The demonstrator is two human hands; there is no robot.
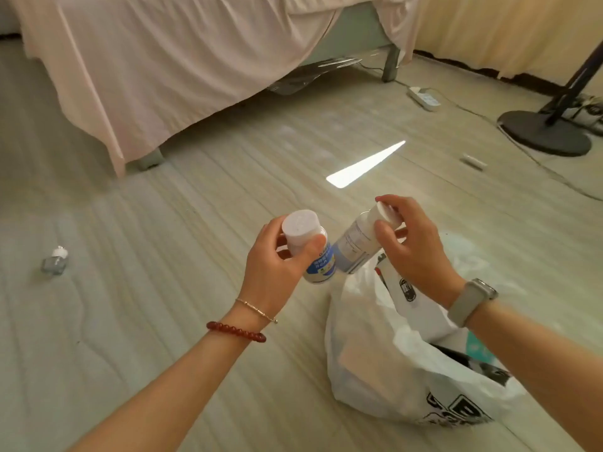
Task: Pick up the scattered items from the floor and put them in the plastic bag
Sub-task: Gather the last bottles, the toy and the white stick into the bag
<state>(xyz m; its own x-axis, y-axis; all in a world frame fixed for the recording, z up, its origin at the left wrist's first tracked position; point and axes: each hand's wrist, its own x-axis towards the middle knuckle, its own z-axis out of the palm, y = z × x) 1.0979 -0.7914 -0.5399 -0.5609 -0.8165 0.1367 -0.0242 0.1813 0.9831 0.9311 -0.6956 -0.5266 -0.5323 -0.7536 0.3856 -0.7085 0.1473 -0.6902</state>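
A: What holds what?
B: The left hand (277, 265) grips a blue-labelled bottle (311, 247), fingers clamped; the right hand (409, 246) clamps a pale bottle (362, 243) by its cap, above the open plastic bag (375, 363); contents unclear.
A: Still on the floor?
B: One small glass bottle (55, 261) far left; one white stick (473, 162) near the fan base (543, 133).

a home bedroom: bed (182, 60) draped in a pink sheet (146, 70), pale wood-look floor (163, 239), power strip (424, 97)
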